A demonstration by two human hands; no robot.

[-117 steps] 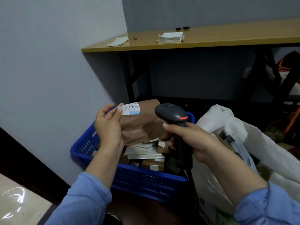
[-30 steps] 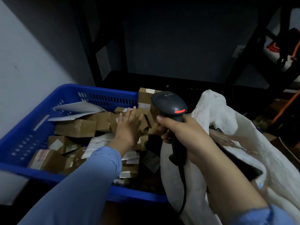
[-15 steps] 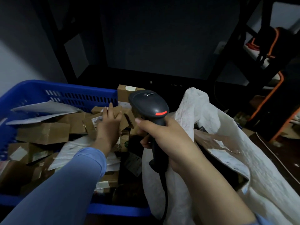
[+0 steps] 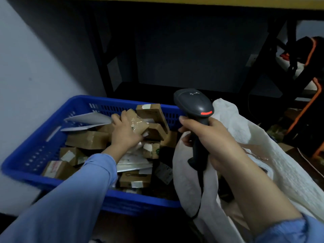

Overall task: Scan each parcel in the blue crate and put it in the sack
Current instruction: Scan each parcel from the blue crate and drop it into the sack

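Small brown parcel (image 4: 139, 124), bound in clear tape, was in the far right part of the blue crate (image 4: 35, 137), on top of the heap. Left hand (image 4: 125, 133) grasped it, fingers curled over its far edge and palm against its near side. Could not tell whether it hung clear of the boxes beneath or touched them.

Crate was packed with cardboard parcels. An upright carton (image 4: 152, 112) leaned at the crate's far wall, just beyond the held parcel. A white envelope (image 4: 87, 118) lay propped along the crate's far left. A flat cardboard box (image 4: 87, 139) lay just nearer than it. A labelled box (image 4: 57, 169) sat at the crate's near left corner. Another carton (image 4: 135, 178) sat toward its near right, with white papers just beyond it.

Right hand (image 4: 212, 137) was just off the crate's right wall, clenched around the grip of a black barcode scanner (image 4: 193, 105). The scanner's head stood up over the crate's far right corner, a red strip on its back facing the camera. Its cable (image 4: 199, 188) dropped from the handle's base beside the crate's right end.

White sack (image 4: 271, 163) stood against the crate's right side, mouth open, brown wrapping (image 4: 253, 151) showing inside.

Beyond the crate rose a black frame leg (image 4: 99, 50). The yellow edge of the counter (image 4: 263, 3) ran overhead. A pale wall (image 4: 26, 58) stood to the crate's left. A light blue sleeve (image 4: 70, 199) crossed the crate's near rim.
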